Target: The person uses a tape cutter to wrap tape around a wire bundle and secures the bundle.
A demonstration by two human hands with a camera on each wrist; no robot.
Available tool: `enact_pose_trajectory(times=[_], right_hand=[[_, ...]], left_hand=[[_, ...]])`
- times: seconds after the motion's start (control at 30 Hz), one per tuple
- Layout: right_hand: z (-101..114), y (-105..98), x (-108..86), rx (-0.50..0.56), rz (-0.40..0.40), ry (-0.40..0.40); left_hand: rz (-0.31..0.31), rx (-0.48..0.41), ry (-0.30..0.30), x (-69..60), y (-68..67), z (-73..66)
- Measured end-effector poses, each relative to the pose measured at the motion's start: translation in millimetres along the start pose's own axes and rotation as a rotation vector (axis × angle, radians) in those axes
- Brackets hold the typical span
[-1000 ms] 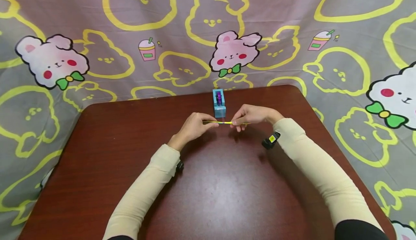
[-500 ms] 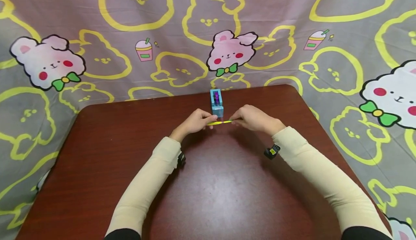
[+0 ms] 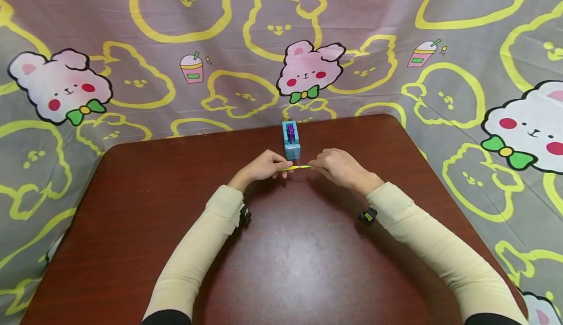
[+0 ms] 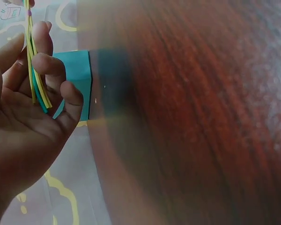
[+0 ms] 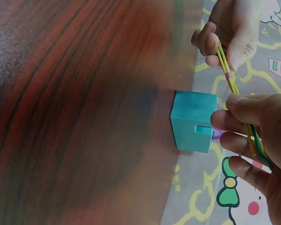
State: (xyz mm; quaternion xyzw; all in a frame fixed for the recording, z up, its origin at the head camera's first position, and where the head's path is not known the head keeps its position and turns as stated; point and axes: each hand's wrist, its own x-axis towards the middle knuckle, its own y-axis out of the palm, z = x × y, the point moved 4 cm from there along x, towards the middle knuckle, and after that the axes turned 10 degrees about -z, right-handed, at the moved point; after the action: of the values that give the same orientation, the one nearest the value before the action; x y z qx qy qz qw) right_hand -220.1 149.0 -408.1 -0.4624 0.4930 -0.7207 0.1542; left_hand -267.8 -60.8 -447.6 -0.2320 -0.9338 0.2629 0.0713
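Note:
A thin bundle of yellow and green strips (image 3: 293,167) (image 4: 30,51) (image 5: 232,85) stretches between both hands, with a small purple band round its middle. My left hand (image 3: 265,165) (image 4: 33,112) pinches one end between thumb and fingers, the strips' loose ends lying over its palm. My right hand (image 3: 340,167) (image 5: 267,126) pinches the other end, where yellow and green ends stick out past the fingers. Just behind the bundle stands a light blue tape dispenser (image 3: 292,150) (image 4: 77,79) (image 5: 192,115) with a purple roll (image 3: 291,133).
The dark red-brown table (image 3: 176,193) reaches under both forearms. Behind it and at its sides hangs a grey and pink cloth (image 3: 246,22) printed with yellow outlines and rabbit faces. Each wrist carries a small black camera.
The right hand has turned over, its back now facing up more, and its fingers sit differently on the bundle. The whole head view has shifted slightly, moving the dispenser a little left in it.

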Motion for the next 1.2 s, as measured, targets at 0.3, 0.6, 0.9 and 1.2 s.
enact_pose_trajectory(times=[0.3, 0.6, 0.9, 1.2], right_hand=[[-9.5, -2.0, 10.3, 0.215, 0.134, 0.142], [-31.3, -2.7, 27.6, 0.601, 0.373, 0.438], [-59.1, 19.6, 28.8, 0.813, 0.546, 0.639], [-67.4, 43.3, 27.4, 0.957, 0.616, 0.711]], left_hand=[[-0.059, -0.022, 0.012, -6.6, -3.7, -4.6], [-0.216, 0.016, 0.040, -14.1, -5.1, -7.3], [-0.343, 0.241, 0.284, -22.8, -3.0, -16.7], [-0.414, 0.372, 0.461, -25.2, -3.5, -24.9]])
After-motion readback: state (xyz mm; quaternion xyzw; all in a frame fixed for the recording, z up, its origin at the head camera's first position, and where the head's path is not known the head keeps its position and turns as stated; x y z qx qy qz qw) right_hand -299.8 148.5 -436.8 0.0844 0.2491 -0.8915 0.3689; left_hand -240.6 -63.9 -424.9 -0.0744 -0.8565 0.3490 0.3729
